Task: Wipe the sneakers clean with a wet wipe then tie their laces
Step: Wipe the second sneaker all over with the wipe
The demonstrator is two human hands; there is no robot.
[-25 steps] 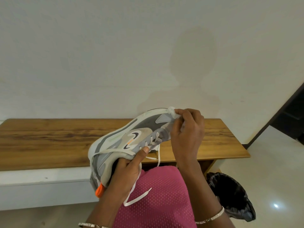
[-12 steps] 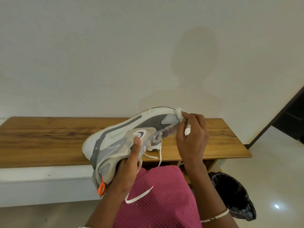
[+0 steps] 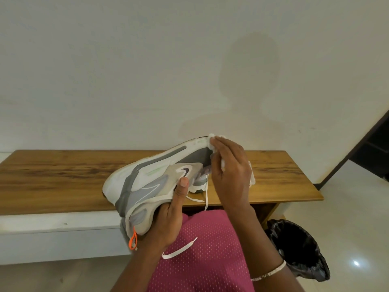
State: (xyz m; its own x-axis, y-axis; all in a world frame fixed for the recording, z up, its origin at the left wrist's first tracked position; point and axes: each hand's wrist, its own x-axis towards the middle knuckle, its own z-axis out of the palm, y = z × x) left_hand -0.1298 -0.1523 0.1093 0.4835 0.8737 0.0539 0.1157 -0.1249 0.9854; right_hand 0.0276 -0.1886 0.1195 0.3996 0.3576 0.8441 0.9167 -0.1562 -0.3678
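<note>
— So, where are we with the sneaker [image 3: 151, 182]?
— Our left hand [image 3: 168, 220] grips it by the collar above the lap; our right hand [image 3: 229, 175] pinches the wet wipe [image 3: 212, 140], which has slid up onto the toe's white sole edge (laces [image 3: 179, 248] still dangling untied).
— Wiping continues, then.

The sneaker [image 3: 151, 182] is white and grey with an orange heel loop [image 3: 133, 241] and white laces [image 3: 179, 248]. The wipe [image 3: 212, 141] is white, the table [image 3: 52, 175] brown wood-grain. The garment [image 3: 202, 256] is pink with a dotted mesh pattern, the bin bag [image 3: 299, 249] black.
</note>
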